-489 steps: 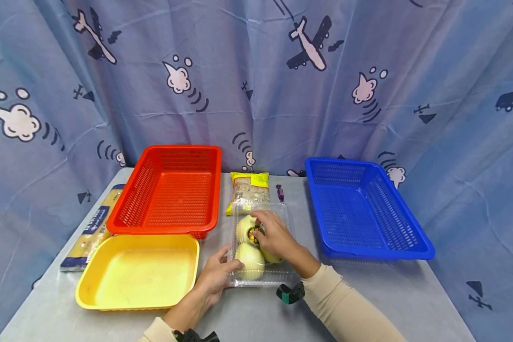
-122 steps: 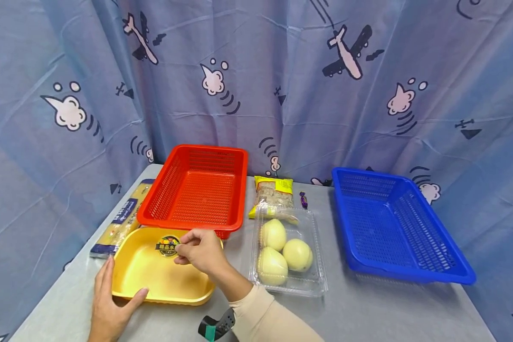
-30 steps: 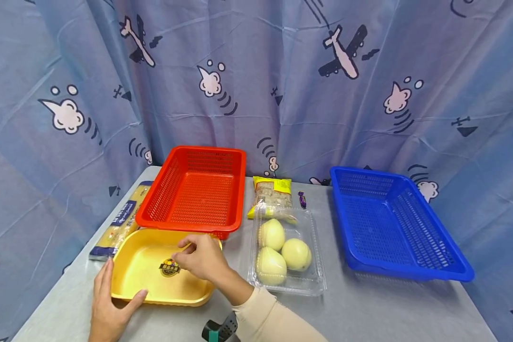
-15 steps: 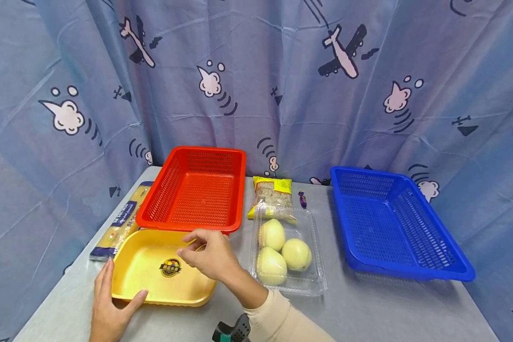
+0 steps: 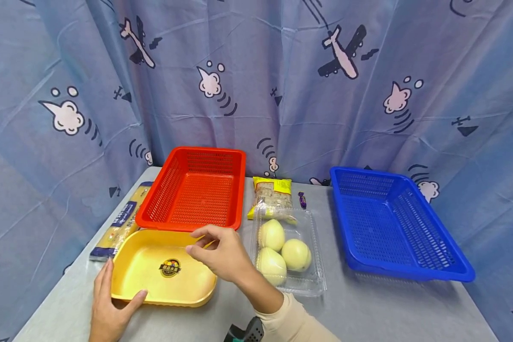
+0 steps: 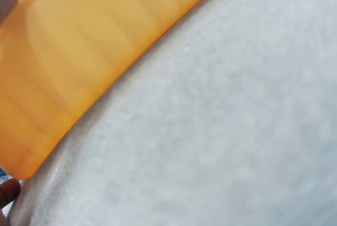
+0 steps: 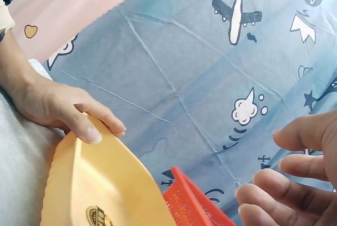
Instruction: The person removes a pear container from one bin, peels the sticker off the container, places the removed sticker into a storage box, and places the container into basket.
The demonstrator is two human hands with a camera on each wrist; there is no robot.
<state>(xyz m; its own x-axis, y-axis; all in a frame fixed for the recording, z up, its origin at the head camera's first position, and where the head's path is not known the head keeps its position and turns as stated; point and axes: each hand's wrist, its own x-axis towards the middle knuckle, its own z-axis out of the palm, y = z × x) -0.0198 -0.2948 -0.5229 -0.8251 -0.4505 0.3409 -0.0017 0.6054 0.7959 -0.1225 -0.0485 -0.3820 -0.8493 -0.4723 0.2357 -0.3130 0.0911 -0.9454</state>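
Note:
A round black-and-gold sticker (image 5: 170, 268) with a coloured fruit print lies inside the yellow plastic basin (image 5: 143, 300). At the basin's front left corner my left hand (image 5: 109, 308) grips the rim, thumb over the front edge and fingers along the left side. My right hand (image 5: 223, 252) hovers over the basin's right end, fingers loosely bent and apart, with nothing between them; the right wrist view shows the same bare fingers (image 7: 279, 189). Right of that hand sits a clear plastic box (image 5: 304, 285) holding three pale yellow-green round fruits (image 5: 296, 254).
A red basket (image 5: 196, 190) stands behind the basin, beside a long pasta-like packet (image 5: 120, 222) on the left. Behind the clear box are a yellow-ended bag (image 5: 273, 192) and a small purple-wrapped candy (image 5: 302, 200). A blue basket (image 5: 389, 228) stands at right. A patterned curtain hangs behind.
Earlier the sticker was at the clear box under my right fingers, then pinched above the basin. Now it lies in the basin, and my right hand has moved away rightward. My left hand stays put.

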